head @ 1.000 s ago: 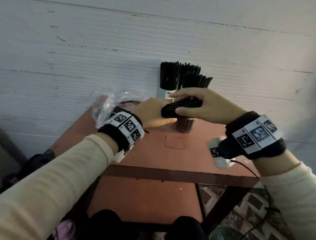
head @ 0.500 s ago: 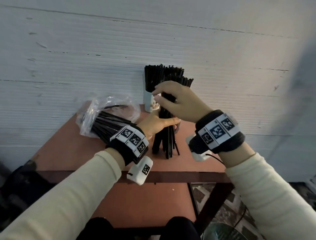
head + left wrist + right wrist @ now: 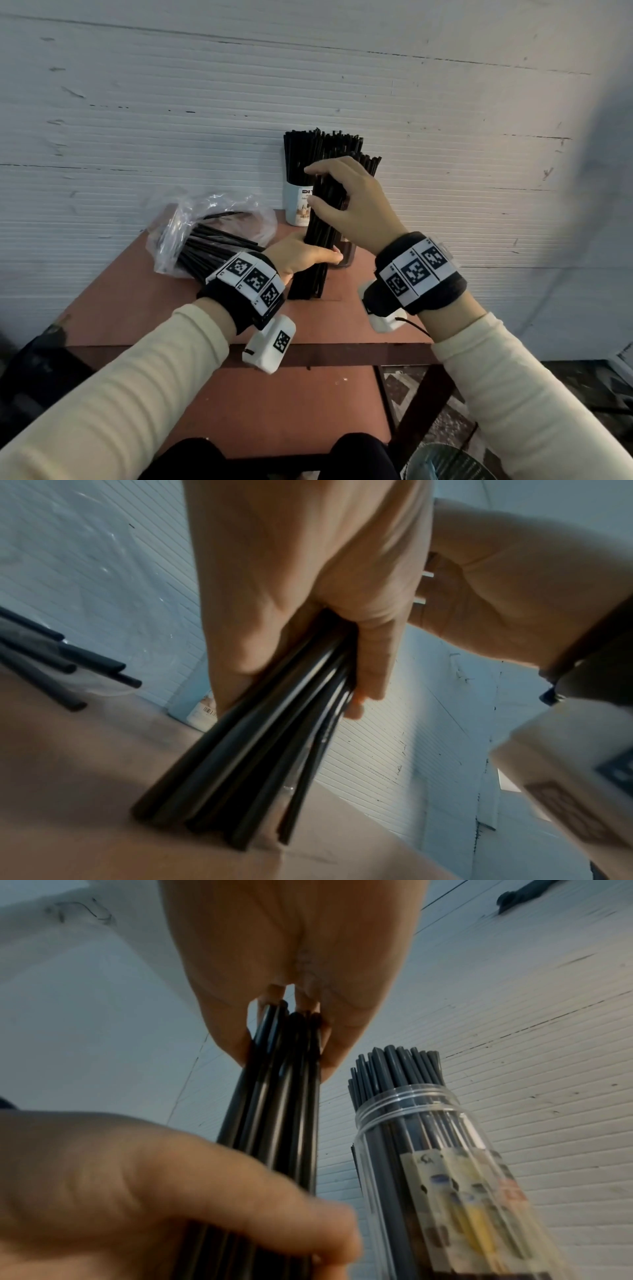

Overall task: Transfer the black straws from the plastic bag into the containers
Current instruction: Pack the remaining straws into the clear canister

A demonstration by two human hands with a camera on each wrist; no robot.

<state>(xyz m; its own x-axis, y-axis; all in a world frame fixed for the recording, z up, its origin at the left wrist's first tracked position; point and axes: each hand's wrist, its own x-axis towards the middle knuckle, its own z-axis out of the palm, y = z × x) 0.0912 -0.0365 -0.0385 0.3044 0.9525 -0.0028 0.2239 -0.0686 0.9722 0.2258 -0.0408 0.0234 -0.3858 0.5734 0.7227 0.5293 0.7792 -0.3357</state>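
Observation:
A bundle of black straws [image 3: 318, 246] stands upright with its lower ends on the red-brown table [image 3: 137, 301]. My left hand [image 3: 301, 255] wraps round the bundle's lower part [image 3: 260, 739]. My right hand [image 3: 346, 198] grips its upper part, fingers curled over the top [image 3: 284, 1047]. Behind stand two containers full of black straws: a white labelled one [image 3: 299, 205] and a clear plastic jar [image 3: 438, 1164], mostly hidden by my hands in the head view. A clear plastic bag [image 3: 191, 233] with more black straws lies at the table's back left.
A white ribbed wall [image 3: 137, 120] rises right behind the table. The table's front edge [image 3: 342, 356] is near my wrists, with a lower red-brown shelf [image 3: 274, 404] beneath. Patterned floor and a table leg show at the lower right.
The bundle went from lying across between my hands to standing upright on the table. My right hand has shifted up to its top; my left holds lower down.

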